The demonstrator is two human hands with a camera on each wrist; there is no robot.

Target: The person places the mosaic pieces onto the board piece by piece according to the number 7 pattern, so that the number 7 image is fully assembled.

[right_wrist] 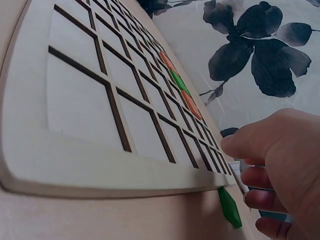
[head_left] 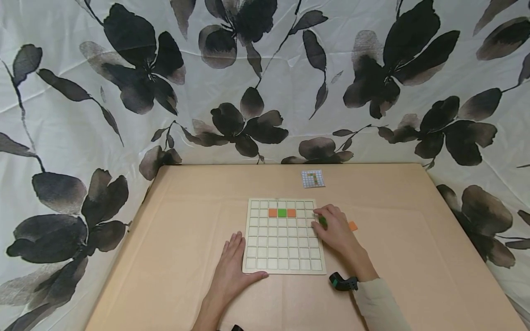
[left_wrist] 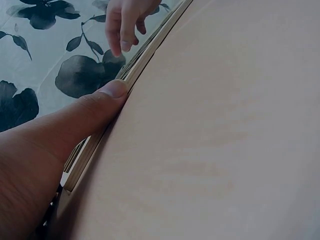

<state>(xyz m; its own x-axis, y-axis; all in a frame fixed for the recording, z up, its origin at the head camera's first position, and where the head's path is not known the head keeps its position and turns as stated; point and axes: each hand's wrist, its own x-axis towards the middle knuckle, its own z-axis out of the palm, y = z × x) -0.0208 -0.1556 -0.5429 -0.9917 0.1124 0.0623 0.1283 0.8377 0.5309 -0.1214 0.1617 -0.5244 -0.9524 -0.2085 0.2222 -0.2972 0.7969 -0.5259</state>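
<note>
Floral fabric (head_left: 298, 92) behind a tan surface (head_left: 186, 202). Green tile (head_left: 323, 223) sits just off the grid board's (head_left: 283, 241) right edge, between the right hand's (head_left: 336, 230) parted thumb and index; left hand (head_left: 232, 266), fingers straight, is farther. Right wrist cam shows a gap beside the fingers that the head view hides.

Here's the cloth (head_left: 290, 82), white and lightly wrinkled, filling the whole back of the scene and dropping past 2 sides of the table (head_left: 198, 197), left and right! Big dark flowers (head_left: 142, 76) sprawl all over it, petals (head_left: 129, 34) fading from near-black to greyish brown, with thin stems (head_left: 22, 115) and leaves (head_left: 315, 50) trailing between them. Down below spreads the tan table, its top faintly creased, its far edge straight.
</note>
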